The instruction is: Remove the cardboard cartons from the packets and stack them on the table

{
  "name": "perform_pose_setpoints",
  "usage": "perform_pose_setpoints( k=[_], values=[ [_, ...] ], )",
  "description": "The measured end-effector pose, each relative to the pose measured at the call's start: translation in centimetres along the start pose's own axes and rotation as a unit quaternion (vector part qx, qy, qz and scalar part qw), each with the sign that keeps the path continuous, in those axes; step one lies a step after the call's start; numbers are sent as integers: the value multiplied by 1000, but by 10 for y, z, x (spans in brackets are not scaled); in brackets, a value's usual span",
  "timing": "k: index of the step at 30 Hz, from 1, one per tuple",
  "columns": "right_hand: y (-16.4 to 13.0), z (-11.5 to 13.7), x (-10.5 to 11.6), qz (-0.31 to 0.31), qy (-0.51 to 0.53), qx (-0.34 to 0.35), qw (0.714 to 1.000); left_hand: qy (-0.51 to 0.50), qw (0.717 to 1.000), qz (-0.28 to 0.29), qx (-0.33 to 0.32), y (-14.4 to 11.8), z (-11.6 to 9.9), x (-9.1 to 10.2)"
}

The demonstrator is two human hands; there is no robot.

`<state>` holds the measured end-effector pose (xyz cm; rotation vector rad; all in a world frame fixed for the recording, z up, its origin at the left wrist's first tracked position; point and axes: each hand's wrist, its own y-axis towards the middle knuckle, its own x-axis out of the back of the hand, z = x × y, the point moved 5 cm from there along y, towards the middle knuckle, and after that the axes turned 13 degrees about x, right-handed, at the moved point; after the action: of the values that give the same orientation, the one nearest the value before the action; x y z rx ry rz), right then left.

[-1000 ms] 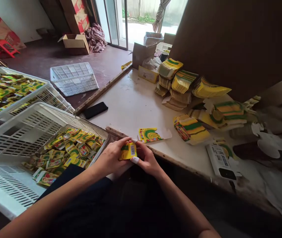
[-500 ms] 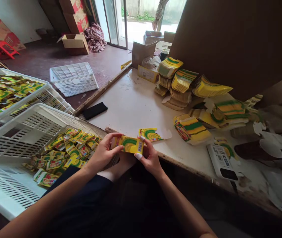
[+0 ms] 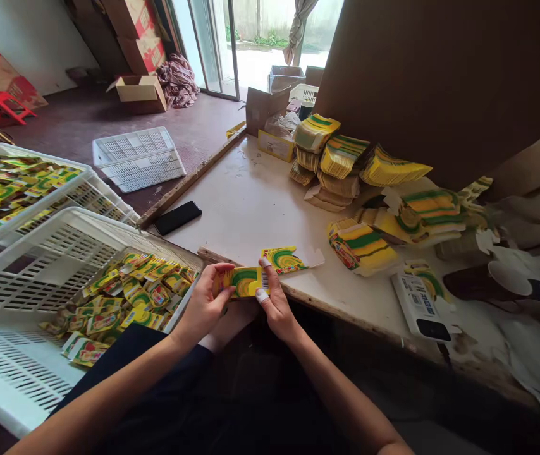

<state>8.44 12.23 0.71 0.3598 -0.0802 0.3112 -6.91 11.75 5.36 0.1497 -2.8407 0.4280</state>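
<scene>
at table edge (image 3: 346, 309): left hand (image 3: 202, 308), right hand (image 3: 276, 306) each grip closed on yellow carton (image 3: 244, 282)

No legible text (barcodes only)

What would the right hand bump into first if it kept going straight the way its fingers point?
Most likely the flat yellow-and-green printed carton blank lying on the white table. The right hand points up and away, and that blank sits just past its fingertips. Depth is hard to judge, so this is a best guess.
</scene>
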Motion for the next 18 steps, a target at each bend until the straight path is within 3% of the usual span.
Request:
perform_pose_setpoints(
  k=[10, 13, 15, 18],
  values=[
    [6, 2, -1, -131, 39, -42, 990, 36, 999, -27, -28, -9, -2, -8],
    [11, -6, 2, -118, 36, -50, 991, 42, 999, -25, -23, -7, -4, -6],
    [15, -12, 11, -66, 27, -51, 996, 39, 999, -22, -12, -1, -5, 10],
    [20, -16, 49, -28, -95, -26, 995, 67, 997, -25, 26, 13, 2, 61]
  ],
)
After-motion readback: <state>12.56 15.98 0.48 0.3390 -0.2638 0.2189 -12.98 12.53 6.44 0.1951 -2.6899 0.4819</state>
